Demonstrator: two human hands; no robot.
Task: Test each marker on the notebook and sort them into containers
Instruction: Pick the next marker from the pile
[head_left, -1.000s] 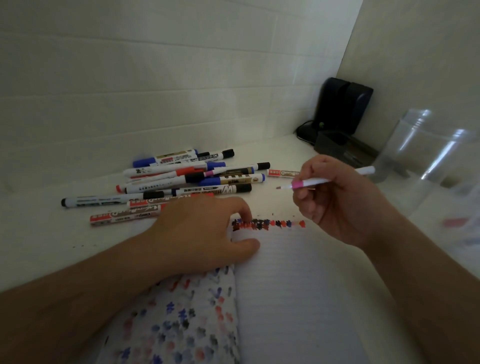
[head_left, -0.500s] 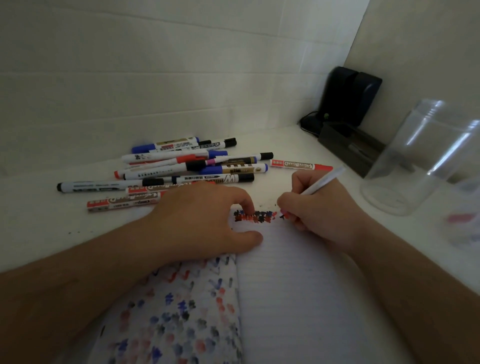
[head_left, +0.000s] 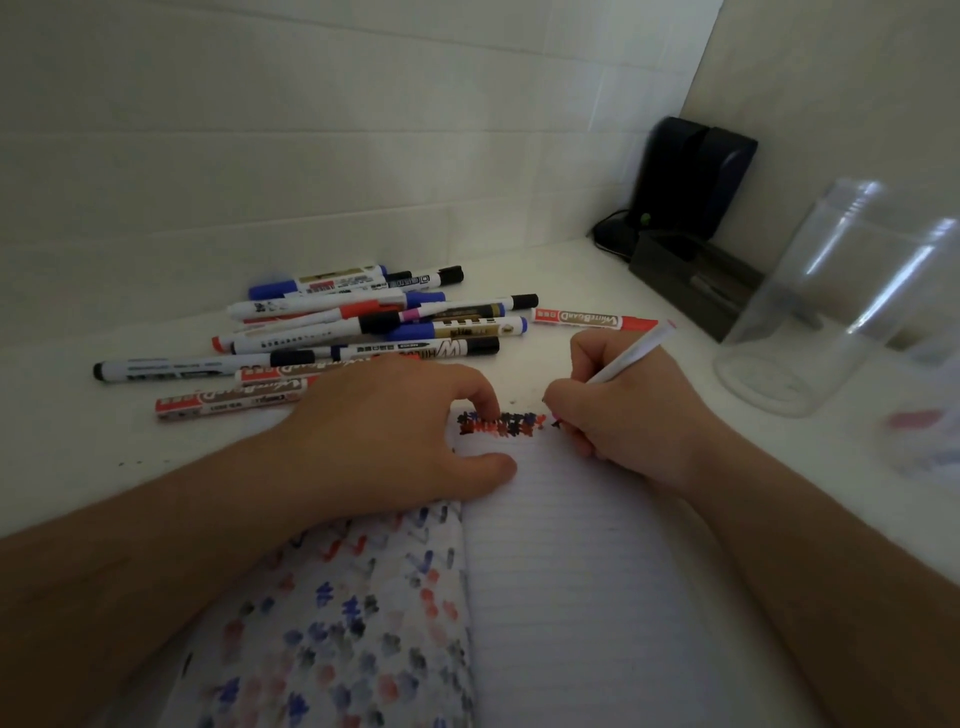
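1. Marker (head_left: 626, 358), slim and white, is pinched in my right hand (head_left: 623, 410), its tip hidden behind my fingers at the far end of the notebook (head_left: 571, 571) page, by the row of test scribbles (head_left: 501, 423).
2. My left hand (head_left: 395, 436) presses the notebook flat with relaxed fingers, its grip holding nothing.
3. I judge the testing step is in hand; next comes lifting off and dropping the marker into a container, perhaps the clear jar (head_left: 831, 306) at the bench's right edge.
4. A red marker (head_left: 592, 318) towards the back of the bench reads "WhiteBoard"; other labels in the pile of markers (head_left: 363, 332) are too small.
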